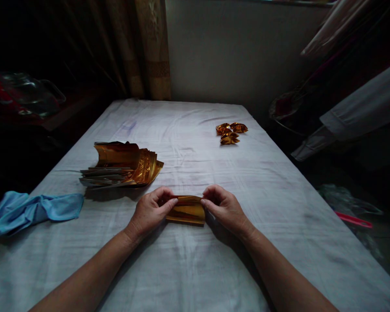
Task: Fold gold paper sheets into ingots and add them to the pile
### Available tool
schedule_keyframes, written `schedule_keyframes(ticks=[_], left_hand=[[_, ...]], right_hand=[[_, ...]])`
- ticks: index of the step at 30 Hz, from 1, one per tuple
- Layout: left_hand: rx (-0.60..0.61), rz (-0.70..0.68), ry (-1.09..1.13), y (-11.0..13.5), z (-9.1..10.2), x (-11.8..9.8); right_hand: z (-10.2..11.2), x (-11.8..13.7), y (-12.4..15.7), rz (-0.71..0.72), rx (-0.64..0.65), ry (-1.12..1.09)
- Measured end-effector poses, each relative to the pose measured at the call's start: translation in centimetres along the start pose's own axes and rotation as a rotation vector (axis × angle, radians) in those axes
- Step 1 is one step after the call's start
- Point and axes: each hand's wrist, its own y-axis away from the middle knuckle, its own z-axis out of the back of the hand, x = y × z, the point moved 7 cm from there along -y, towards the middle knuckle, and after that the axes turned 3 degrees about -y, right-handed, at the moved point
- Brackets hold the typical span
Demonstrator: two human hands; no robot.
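Observation:
A sheet of shiny gold foil paper [186,211] curves between my two hands, low over the white cloth. My left hand [152,208] pinches its upper left corner between thumb and fingers. At the upper right corner, my right hand [225,208] pinches the same sheet. Beyond my left hand lies a thick, uneven stack of gold foil paper sheets [120,167], some of them curled up. Farther off to the right, several small folded gold paper pieces [230,138] sit in a cluster.
The white cloth [266,264] covers a table or bed with wrinkles across it. A blue cloth [42,212] lies at the left edge. On a dark surface at left stands a glass jug [29,93]. A curtain [152,52] hangs behind; pale garments [364,104] hang at right.

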Motion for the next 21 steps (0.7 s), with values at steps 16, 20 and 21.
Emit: schedule_keyframes(ticks=[16,20,21], left_hand=[[-0.071,-0.100,-0.250,0.14,-0.02,0.35],[-0.099,-0.162,-0.337,0.31,-0.13,-0.12],[-0.103,-0.182,-0.359,0.35,-0.20,-0.27]], right_hand=[[-0.33,0.11,-0.43,0.030,-0.070,0.175],[-0.51,0.15,-0.57,0.033,-0.109,0.295],[-0.54,0.18,-0.60,0.040,-0.121,0.325]])
